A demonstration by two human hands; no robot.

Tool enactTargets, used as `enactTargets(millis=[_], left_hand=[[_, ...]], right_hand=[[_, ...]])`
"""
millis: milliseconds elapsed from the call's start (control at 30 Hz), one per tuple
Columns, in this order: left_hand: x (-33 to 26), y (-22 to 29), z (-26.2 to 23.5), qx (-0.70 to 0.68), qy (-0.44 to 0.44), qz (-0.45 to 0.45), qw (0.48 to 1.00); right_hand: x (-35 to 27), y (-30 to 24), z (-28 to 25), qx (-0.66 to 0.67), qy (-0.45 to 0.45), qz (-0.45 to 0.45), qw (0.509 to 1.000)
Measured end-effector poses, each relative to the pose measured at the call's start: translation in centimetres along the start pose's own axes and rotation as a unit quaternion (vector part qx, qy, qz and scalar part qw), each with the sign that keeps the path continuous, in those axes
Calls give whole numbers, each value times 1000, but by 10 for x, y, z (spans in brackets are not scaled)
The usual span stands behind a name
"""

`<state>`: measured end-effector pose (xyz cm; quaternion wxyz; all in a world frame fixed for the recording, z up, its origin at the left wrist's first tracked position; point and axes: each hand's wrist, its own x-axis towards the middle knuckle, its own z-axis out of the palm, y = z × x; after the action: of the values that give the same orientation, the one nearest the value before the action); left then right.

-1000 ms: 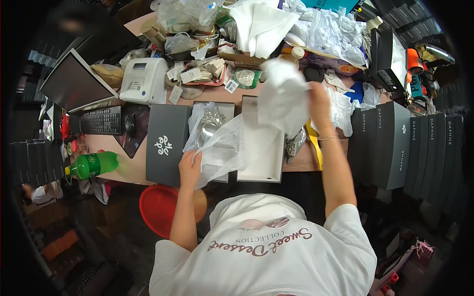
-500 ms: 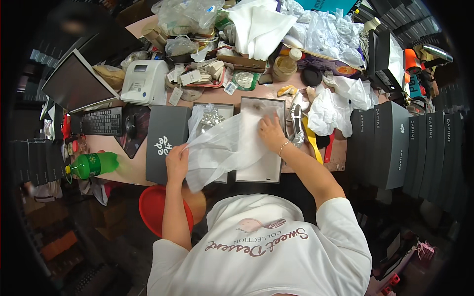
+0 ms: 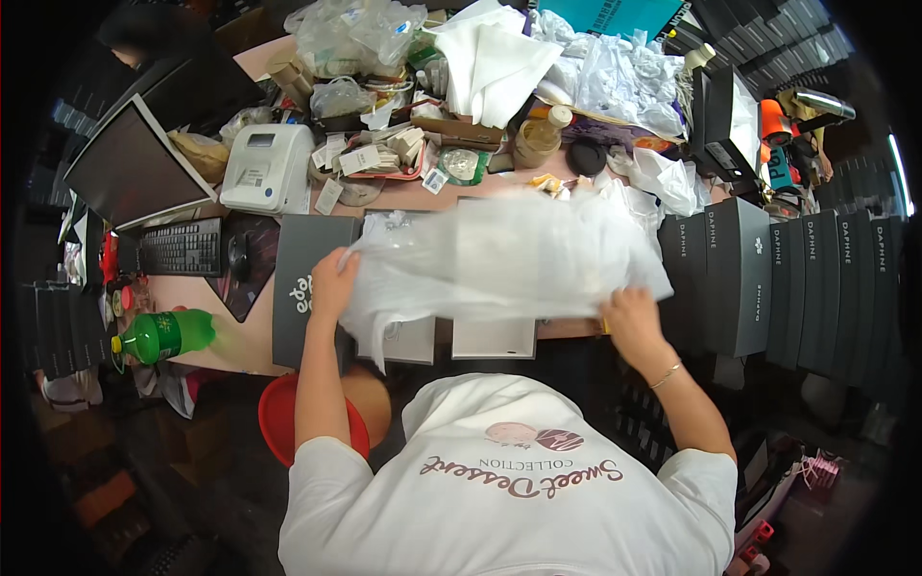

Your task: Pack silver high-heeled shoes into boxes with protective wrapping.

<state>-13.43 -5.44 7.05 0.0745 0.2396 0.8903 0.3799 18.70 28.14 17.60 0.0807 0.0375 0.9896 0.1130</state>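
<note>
My left hand (image 3: 333, 281) pinches one end of a thin white sheet of tissue paper (image 3: 519, 254). My right hand (image 3: 633, 322) grips the opposite end, over the right part of the table. Stretched sideways between them, the sheet is blurred by motion. Under it lie two shallow grey box halves with white insides, the left one (image 3: 410, 342) and the right one (image 3: 494, 339); the paper covers most of both. A dark grey box (image 3: 312, 248) with pale lettering lies beside my left hand.
Stacked dark shoeboxes (image 3: 740, 288) stand at the right. On the left are a monitor (image 3: 139, 163), a keyboard (image 3: 181, 247), a mouse (image 3: 238, 252), a white label printer (image 3: 266, 168) and a green bottle (image 3: 168, 335). Crumpled white paper (image 3: 619, 82) and a jar (image 3: 541, 136) crowd the back.
My right hand has moved right and nearer, from over the right box half, drawing the tissue paper out wide. The silvery item in the left half is now covered. My left hand keeps its hold.
</note>
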Motion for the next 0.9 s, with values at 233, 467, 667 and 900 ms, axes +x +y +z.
enactTargets(millis=[233, 467, 667, 900], left_hand=[[-1, 4, -16, 160, -71, 31, 984], [-86, 138, 83, 79, -461, 136, 873], [-111, 105, 167, 225, -350, 153, 896], [-93, 101, 174, -45, -310, -71, 947]], right_hand=[[109, -50, -22, 376, 199, 59, 903], [154, -144, 147, 381, 28, -28, 924], [169, -110, 157, 227, 72, 119, 964], [200, -103, 175, 336, 16, 217, 916]])
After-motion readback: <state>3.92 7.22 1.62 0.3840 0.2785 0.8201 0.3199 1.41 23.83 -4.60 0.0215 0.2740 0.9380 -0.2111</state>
